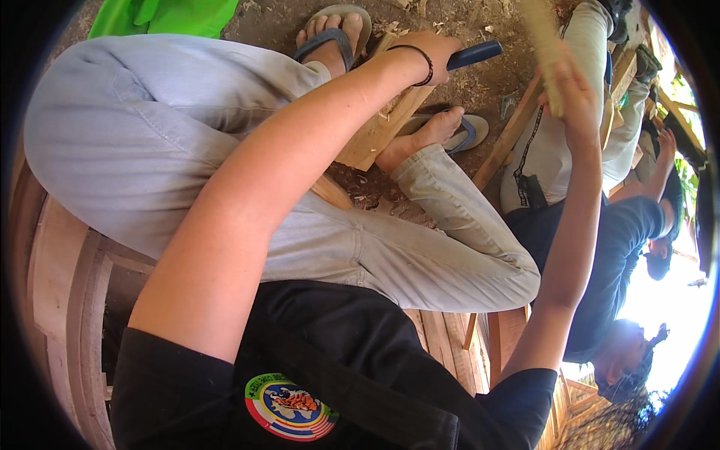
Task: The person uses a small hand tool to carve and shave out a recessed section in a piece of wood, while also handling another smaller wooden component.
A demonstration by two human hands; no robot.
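My left hand (427, 56) is closed round a dark blue tool handle (476, 55), whose end juts out to the right; whatever lies at its other end is hidden by the hand. Below that hand, a light wooden block (379, 139) lies slanted between my two sandalled feet. On the right, my right hand (577, 94) grips a pale wooden stick (545, 45), smeared by motion and reaching past the top edge. The stick is apart from the blue handle.
Wood shavings litter the brown dirt floor (472, 90). A person in a dark shirt (622, 240) sits close on my right, among wooden planks (514, 131); another person is behind. Bright green cloth (165, 16) lies at the upper left. Wooden boards (56, 247) are at the left.
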